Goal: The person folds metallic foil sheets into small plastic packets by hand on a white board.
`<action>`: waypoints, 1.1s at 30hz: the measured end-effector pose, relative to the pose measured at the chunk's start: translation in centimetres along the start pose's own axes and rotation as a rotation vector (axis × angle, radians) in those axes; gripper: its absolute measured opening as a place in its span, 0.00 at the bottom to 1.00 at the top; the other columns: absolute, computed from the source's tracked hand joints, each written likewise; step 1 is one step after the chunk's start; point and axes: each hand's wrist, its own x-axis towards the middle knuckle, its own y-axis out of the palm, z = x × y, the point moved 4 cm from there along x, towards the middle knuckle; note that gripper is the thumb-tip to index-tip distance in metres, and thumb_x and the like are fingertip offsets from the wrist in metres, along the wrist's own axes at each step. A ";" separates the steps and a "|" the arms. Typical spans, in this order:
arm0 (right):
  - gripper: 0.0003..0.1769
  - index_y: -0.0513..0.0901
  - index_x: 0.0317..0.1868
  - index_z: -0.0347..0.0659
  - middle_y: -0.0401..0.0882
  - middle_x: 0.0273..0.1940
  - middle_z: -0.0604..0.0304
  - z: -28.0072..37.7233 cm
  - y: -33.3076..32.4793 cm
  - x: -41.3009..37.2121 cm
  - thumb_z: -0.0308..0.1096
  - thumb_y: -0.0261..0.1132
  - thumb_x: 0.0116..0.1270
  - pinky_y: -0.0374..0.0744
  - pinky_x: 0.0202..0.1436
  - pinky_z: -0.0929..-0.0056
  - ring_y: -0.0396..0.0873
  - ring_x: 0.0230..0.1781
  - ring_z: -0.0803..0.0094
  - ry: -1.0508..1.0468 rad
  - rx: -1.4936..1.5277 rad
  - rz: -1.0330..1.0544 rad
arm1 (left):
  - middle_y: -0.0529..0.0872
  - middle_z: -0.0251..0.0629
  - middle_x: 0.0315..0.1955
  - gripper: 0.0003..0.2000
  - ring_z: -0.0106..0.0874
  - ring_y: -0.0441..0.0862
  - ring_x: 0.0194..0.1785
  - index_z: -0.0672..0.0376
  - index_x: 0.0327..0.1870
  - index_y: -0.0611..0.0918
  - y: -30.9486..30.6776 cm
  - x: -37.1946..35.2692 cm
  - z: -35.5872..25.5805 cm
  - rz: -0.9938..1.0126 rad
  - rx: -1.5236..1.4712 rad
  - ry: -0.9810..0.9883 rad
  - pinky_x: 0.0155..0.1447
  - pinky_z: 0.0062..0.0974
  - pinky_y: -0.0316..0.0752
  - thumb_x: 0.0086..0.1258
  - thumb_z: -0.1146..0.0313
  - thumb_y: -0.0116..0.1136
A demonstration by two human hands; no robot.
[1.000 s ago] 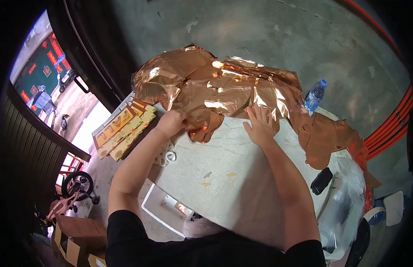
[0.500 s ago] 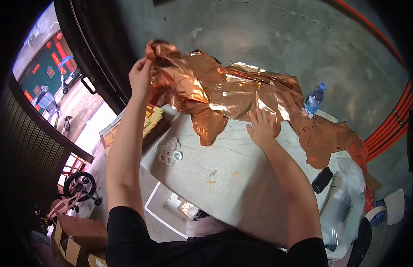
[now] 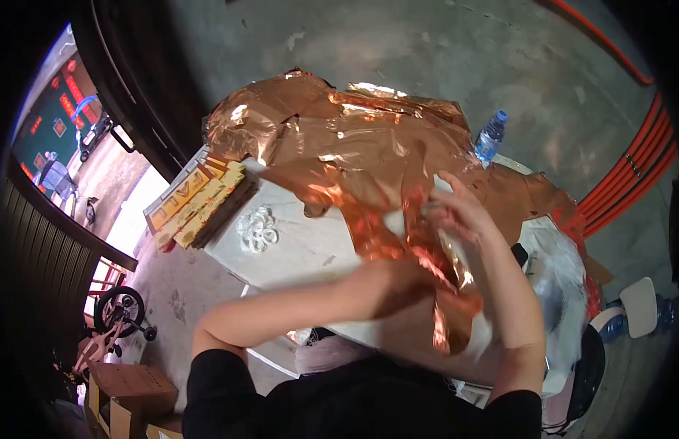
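Note:
A thin, crinkled copper-coloured foil sheet [image 3: 368, 227], which looks like a flat, uninflated foil balloon, is drawn up toward my body over the table's near side. My left hand [image 3: 390, 289], blurred by motion, is closed on this foil; its fingertips are hidden. Beside the raised foil, my right hand [image 3: 460, 212] has its fingers bent and apart, also somewhat blurred. More copper-coloured foil [image 3: 281, 117] lies spread along the far side of the white table [image 3: 295, 252]. A loose cluster of white rings [image 3: 256, 228] rests on the table at left.
A blue-capped water bottle [image 3: 491, 137] stands at the far right. Patterned cardboard [image 3: 196, 205] is at the table's left edge. Clear plastic wrapping [image 3: 551, 293] covers the right end. Brown boxes [image 3: 131, 388] sit on the floor at lower left.
My left hand has swept from the far left down toward my body, bringing foil with it. My right hand has lifted off the foil near the table's middle and moved slightly right and nearer.

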 end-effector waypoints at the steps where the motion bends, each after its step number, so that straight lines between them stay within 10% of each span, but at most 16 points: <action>1: 0.41 0.41 0.69 0.44 0.76 0.41 0.51 -0.6 0.1 -1.3 0.36 0.59 0.64 0.81 0.31 0.68 0.80 0.36 0.67 0.004 0.000 -0.010 | 0.81 0.41 0.36 0.14 0.36 0.80 0.39 0.60 0.48 0.77 2.3 -0.4 0.1 0.042 -0.076 0.057 0.42 0.31 0.74 0.61 0.71 0.58; 5: 0.43 0.45 0.69 0.46 0.76 0.32 0.57 -2.4 0.1 -5.5 0.20 0.59 0.58 0.77 0.24 0.77 0.78 0.28 0.74 0.207 -0.632 -0.207 | 0.81 0.41 0.35 0.17 0.35 0.80 0.39 0.60 0.50 0.77 5.5 -1.9 0.6 0.021 0.044 0.267 0.41 0.31 0.75 0.58 0.71 0.61; 6: 0.41 0.47 0.69 0.47 0.77 0.31 0.57 -2.8 -0.3 -6.3 0.19 0.58 0.58 0.78 0.27 0.77 0.78 0.30 0.74 0.298 -0.859 -0.263 | 0.80 0.43 0.39 0.19 0.38 0.78 0.45 0.59 0.52 0.76 4.5 -1.6 1.1 0.112 0.036 0.048 0.46 0.33 0.73 0.58 0.69 0.62; 10: 0.34 0.60 0.64 0.43 0.72 0.48 0.49 -0.6 -1.9 -8.4 0.22 0.57 0.54 0.74 0.48 0.62 0.74 0.46 0.54 -0.318 -1.502 -0.565 | 0.74 0.49 0.54 0.24 0.44 0.69 0.60 0.58 0.56 0.73 -0.8 -4.1 6.7 0.110 0.527 -0.093 0.59 0.38 0.66 0.57 0.62 0.62; 14: 0.31 0.62 0.62 0.42 0.68 0.54 0.46 2.8 2.6 -9.8 0.26 0.57 0.55 0.73 0.50 0.62 0.71 0.49 0.50 -0.411 -1.613 -0.665 | 0.68 0.49 0.60 0.26 0.47 0.65 0.62 0.54 0.59 0.71 -0.6 -7.6 6.2 0.115 0.889 -0.262 0.61 0.40 0.64 0.60 0.55 0.57; 16: 0.31 0.62 0.61 0.41 0.63 0.60 0.46 0.5 4.5 -8.4 0.31 0.59 0.55 0.68 0.55 0.56 0.68 0.54 0.50 -0.531 -1.643 -0.240 | 0.69 0.49 0.59 0.26 0.48 0.65 0.62 0.53 0.60 0.70 -0.3 -8.6 4.9 0.118 0.985 -0.303 0.61 0.42 0.64 0.61 0.54 0.56; 19: 0.32 0.61 0.63 0.40 0.59 0.62 0.45 -5.0 5.9 -8.6 0.39 0.58 0.59 0.62 0.58 0.48 0.63 0.59 0.49 -0.653 -1.655 -0.207 | 0.67 0.48 0.61 0.27 0.48 0.67 0.61 0.51 0.62 0.69 -1.0 -9.3 3.9 0.174 1.018 -0.386 0.60 0.42 0.65 0.61 0.54 0.55; 24: 0.37 0.58 0.65 0.39 0.54 0.65 0.43 -7.6 5.3 -8.2 0.55 0.51 0.63 0.53 0.63 0.42 0.53 0.67 0.50 -0.342 -1.836 -0.086 | 0.78 0.45 0.45 0.18 0.45 0.76 0.46 0.56 0.49 0.76 -6.7 -5.5 6.4 0.110 0.753 -0.513 0.48 0.38 0.72 0.59 0.61 0.57; 26: 0.37 0.57 0.65 0.39 0.53 0.65 0.43 -7.3 5.5 -8.0 0.54 0.52 0.63 0.51 0.64 0.42 0.53 0.67 0.50 -0.294 -1.847 -0.069 | 0.79 0.42 0.33 0.11 0.42 0.77 0.40 0.58 0.40 0.78 -9.1 -2.9 10.4 0.017 0.920 -0.397 0.42 0.38 0.73 0.59 0.65 0.53; 33: 0.36 0.57 0.65 0.36 0.51 0.67 0.47 -4.0 3.2 -2.2 0.51 0.53 0.64 0.50 0.66 0.43 0.50 0.68 0.51 -0.205 -1.801 -0.220 | 0.79 0.36 0.38 0.10 0.36 0.75 0.47 0.58 0.39 0.78 -11.1 4.9 21.1 -0.167 1.144 -0.120 0.45 0.34 0.73 0.57 0.70 0.51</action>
